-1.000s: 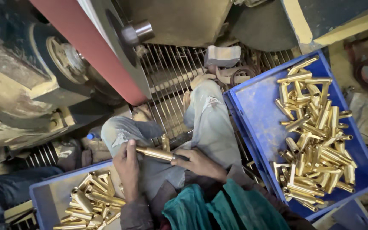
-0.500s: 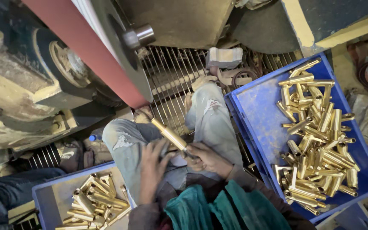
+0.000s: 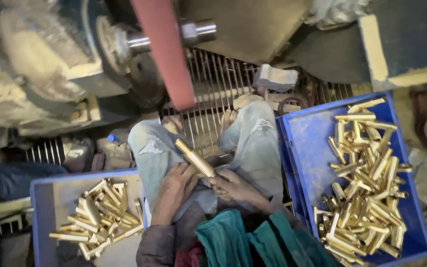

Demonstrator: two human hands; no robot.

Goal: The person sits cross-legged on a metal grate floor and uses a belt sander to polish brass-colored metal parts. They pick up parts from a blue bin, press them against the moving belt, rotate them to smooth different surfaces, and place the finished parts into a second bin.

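Note:
Both my hands hold one brass tube (image 3: 193, 157) over my lap, its far end tilted up and to the left toward a red sanding belt (image 3: 166, 54). My left hand (image 3: 174, 190) grips it from below left. My right hand (image 3: 233, 187) pinches its near end. My knees in worn grey trousers (image 3: 253, 143) lie under the tube. A gap remains between the tube's tip and the belt.
A blue crate (image 3: 307, 148) at right holds several brass tubes (image 3: 366, 188). A second blue crate (image 3: 43, 198) at lower left holds more brass tubes (image 3: 97, 217). A metal grate (image 3: 213, 84), a belt roller with shaft (image 3: 193, 32) and a dusty machine body (image 3: 30, 64) stand ahead.
The brass tube has swung from lying across my lap to pointing up and left toward the belt. My view has moved closer to the belt.

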